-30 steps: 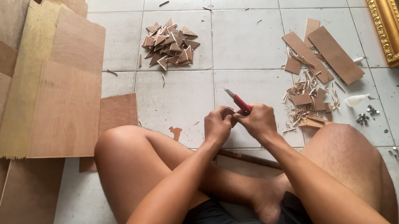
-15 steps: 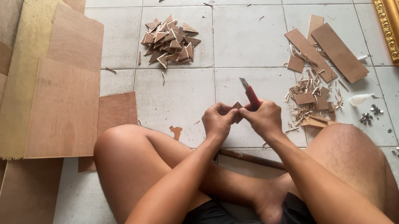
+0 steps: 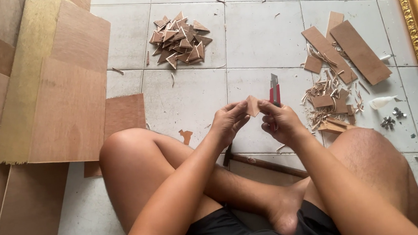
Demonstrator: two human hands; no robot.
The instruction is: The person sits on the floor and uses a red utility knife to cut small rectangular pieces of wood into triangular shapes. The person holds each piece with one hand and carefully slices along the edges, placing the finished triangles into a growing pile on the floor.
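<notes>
I sit cross-legged on a white tiled floor. My left hand (image 3: 229,123) and my right hand (image 3: 280,122) meet in front of my knees and pinch a small brown wooden piece (image 3: 253,106) between their fingertips. My right hand also grips a red utility knife (image 3: 273,91), its blade pointing up and away from me. A heap of small triangular wood pieces (image 3: 179,39) lies on the floor ahead of my left hand.
Wood strips (image 3: 345,52) and shavings (image 3: 329,100) lie to the right. Plywood sheets (image 3: 55,85) are stacked at left, a brown board (image 3: 119,117) beside my left knee. A gilded frame (image 3: 417,16) stands far right. Metal bits (image 3: 393,118) and a long-handled tool (image 3: 267,163) lie close.
The knife has swung from slanting left to pointing upright. My hands have risen slightly, and the small wooden piece now shows between my fingertips.
</notes>
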